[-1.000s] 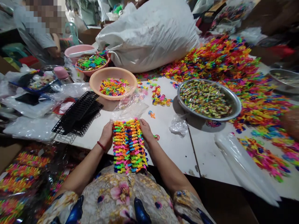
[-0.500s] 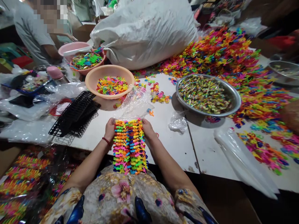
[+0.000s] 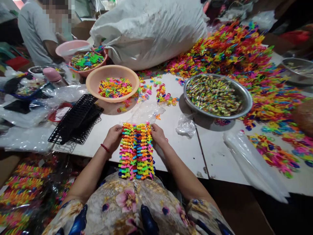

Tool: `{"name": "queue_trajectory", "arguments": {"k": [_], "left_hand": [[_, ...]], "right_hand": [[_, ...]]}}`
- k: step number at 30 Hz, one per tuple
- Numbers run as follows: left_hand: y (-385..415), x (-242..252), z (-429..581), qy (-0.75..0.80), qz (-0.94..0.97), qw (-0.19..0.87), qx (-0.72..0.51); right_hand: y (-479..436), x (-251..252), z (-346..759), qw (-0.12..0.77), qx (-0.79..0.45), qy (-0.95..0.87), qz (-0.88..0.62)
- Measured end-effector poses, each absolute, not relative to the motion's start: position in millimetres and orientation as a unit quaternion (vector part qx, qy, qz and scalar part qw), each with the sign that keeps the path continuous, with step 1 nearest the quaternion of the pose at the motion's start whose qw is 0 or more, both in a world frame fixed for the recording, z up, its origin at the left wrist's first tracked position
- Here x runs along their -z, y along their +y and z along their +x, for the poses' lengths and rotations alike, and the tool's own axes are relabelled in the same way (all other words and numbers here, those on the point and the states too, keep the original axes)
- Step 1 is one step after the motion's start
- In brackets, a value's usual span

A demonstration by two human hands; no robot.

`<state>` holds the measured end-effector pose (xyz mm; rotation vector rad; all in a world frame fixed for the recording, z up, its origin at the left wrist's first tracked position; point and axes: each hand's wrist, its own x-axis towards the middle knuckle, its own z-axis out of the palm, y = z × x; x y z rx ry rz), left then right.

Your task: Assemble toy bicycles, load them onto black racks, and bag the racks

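Note:
Between my two hands is a block of small colourful plastic toys [image 3: 136, 151], lined up in two long columns and reaching back to my floral top. My left hand [image 3: 114, 137], with a red bead bracelet at the wrist, grips the far left corner. At the far right corner my right hand [image 3: 157, 133] is closed on the edge, fingertips partly hidden. Clear plastic film [image 3: 144, 113] lies just beyond the block; I cannot tell whether it is joined to it. Whatever backs the toys is hidden beneath them.
Black plastic racks [image 3: 73, 120] lie left, near a peach basin [image 3: 89, 85] of loose toys. Right stand a metal bowl [image 3: 248, 103] of wrapped pieces, a toy heap [image 3: 227, 52] and plastic sleeves [image 3: 254, 166]. A white sack [image 3: 151, 32] is behind; a person [image 3: 36, 32] sits far left.
The toy block has shifted slightly, its far end now nearer the loose toys' film, which lies flatter. Both hands keep hold of its corners. The view has tilted a little.

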<state>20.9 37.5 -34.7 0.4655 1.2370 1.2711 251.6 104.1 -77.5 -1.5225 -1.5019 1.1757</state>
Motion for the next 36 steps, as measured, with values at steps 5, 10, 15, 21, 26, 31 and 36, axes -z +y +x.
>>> {"name": "queue_trajectory", "arguments": {"k": [5, 10, 15, 21, 26, 31, 36], "left_hand": [[51, 38, 6, 0.662, 0.367, 0.437, -0.485], [75, 38, -10, 0.642, 0.600, 0.226, -0.421], [83, 28, -13, 0.633, 0.594, 0.284, -0.408], [79, 14, -7, 0.621, 0.619, 0.284, -0.389], [71, 2, -1, 0.601, 0.707, 0.151, -0.341], [56, 1, -4, 0.568, 0.760, 0.056, -0.310], [39, 6, -8, 0.552, 0.787, -0.003, -0.276]], "right_hand": [[117, 76, 243, 0.429, -0.401, -0.558, -0.586], [129, 69, 235, 0.462, -0.463, -0.518, -0.552], [124, 49, 234, 0.423, -0.382, -0.590, -0.572], [108, 35, 237, 0.366, -0.243, -0.696, -0.569], [99, 37, 244, 0.321, -0.093, -0.773, -0.539], [81, 38, 251, 0.308, -0.056, -0.786, -0.534], [61, 37, 261, 0.276, -0.093, -0.803, -0.519]]}}
